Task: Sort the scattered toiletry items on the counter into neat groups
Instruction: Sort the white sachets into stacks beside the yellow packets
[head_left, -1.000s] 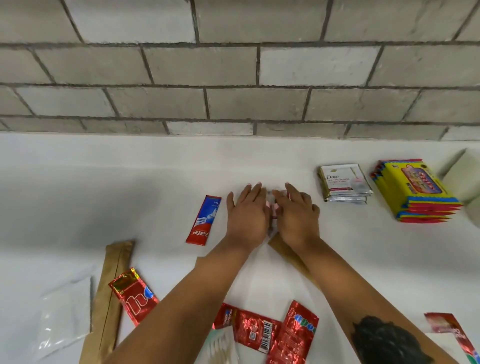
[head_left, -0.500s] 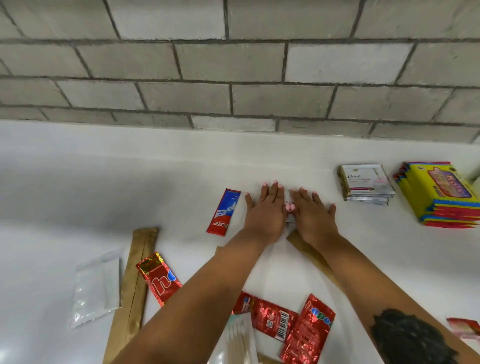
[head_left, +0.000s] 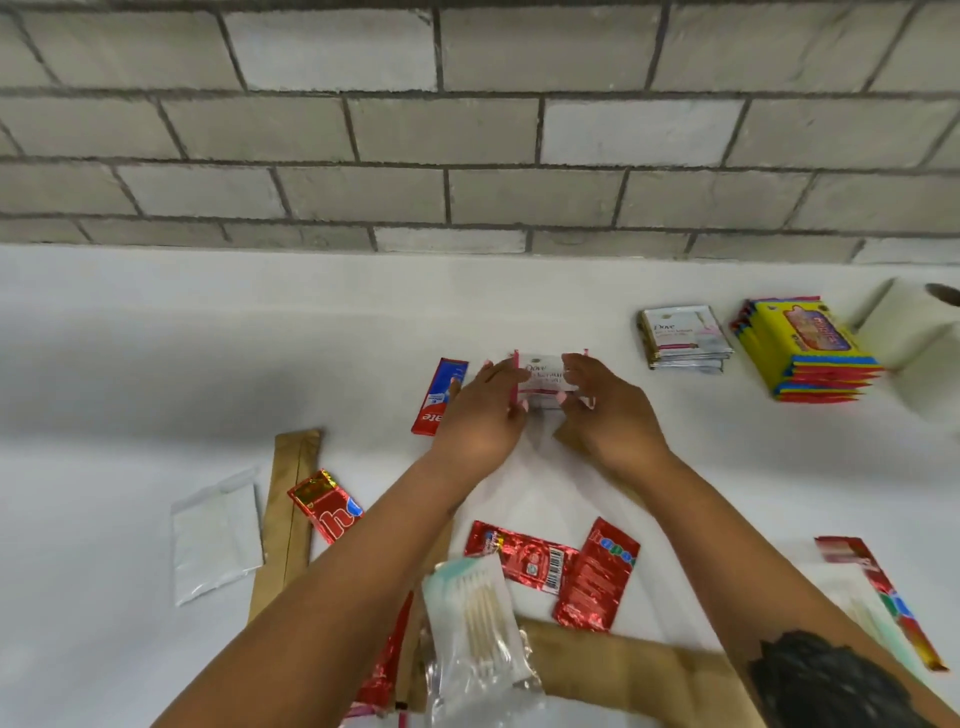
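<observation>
Both hands square up white-and-pink Dove sachets on white tabletop.
L hand & R hand pinch edges; best align evenly, beside silver Dove sachet stack at 2 o'clock.

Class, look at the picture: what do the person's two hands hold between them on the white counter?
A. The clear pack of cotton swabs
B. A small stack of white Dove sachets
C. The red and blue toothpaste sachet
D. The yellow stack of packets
B: the left hand and right hand pinch the sides of a small stack of white Dove sachets; the toothpaste sachet lies untouched beside them.
</observation>
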